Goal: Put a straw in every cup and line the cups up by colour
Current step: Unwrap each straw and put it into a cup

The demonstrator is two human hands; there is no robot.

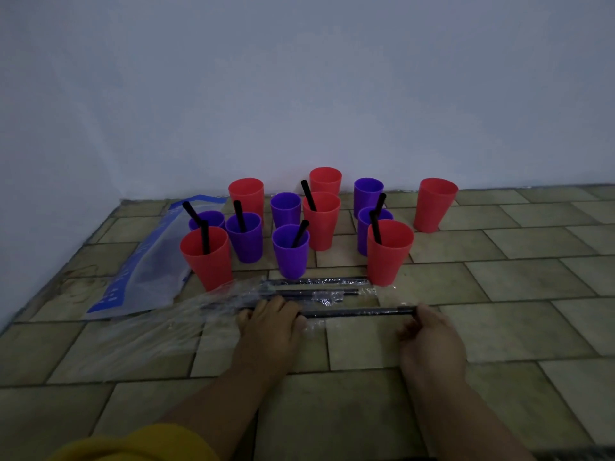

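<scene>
Head view: six red cups (321, 224) and six purple cups (290, 257) cluster on the tiled floor (499, 294) by the wall, and seven of them hold black straws (308, 195). Three loose straws (319, 281) lie in front, amid clear wrap (149, 334). Right hand (429, 331) pinches the nearest straw (359, 312) by one end, and the left hand (269, 324) curls over the other. The plastic bag (143, 261) has blue print, too blurred to read.

We find nothing legible: the plastic bag (146, 261) at the frame's left middle carries white marks on its blue border, too blurred to read.
</scene>
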